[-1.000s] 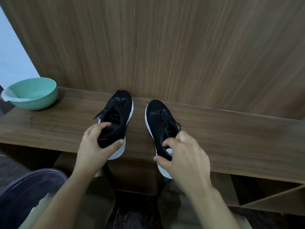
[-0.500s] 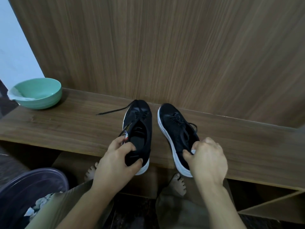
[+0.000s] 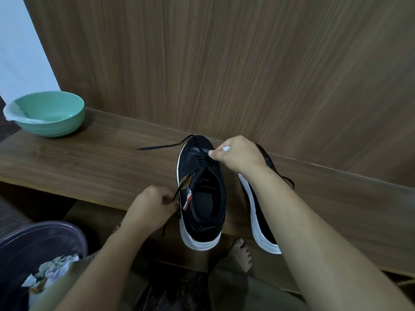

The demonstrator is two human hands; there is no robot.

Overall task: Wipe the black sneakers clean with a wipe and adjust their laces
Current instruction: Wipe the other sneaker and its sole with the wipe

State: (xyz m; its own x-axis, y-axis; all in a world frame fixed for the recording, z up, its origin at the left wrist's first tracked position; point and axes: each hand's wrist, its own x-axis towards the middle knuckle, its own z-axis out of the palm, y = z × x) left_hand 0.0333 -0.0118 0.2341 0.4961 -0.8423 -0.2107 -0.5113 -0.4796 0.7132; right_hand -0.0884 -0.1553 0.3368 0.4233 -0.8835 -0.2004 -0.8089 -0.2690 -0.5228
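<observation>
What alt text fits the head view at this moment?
A person's left hand pinches a black lace beside the left sneaker on a wooden bench, while the right hand, holding a white wipe, reaches over its laces. A green bowl sits far left.

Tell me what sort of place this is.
Probably a home entryway or shoe-changing spot. A low wooden bench with open shelving beneath runs along a wood-panelled wall; a pair of black sneakers sits on it, a green bowl at its end, a bin on the floor.
</observation>
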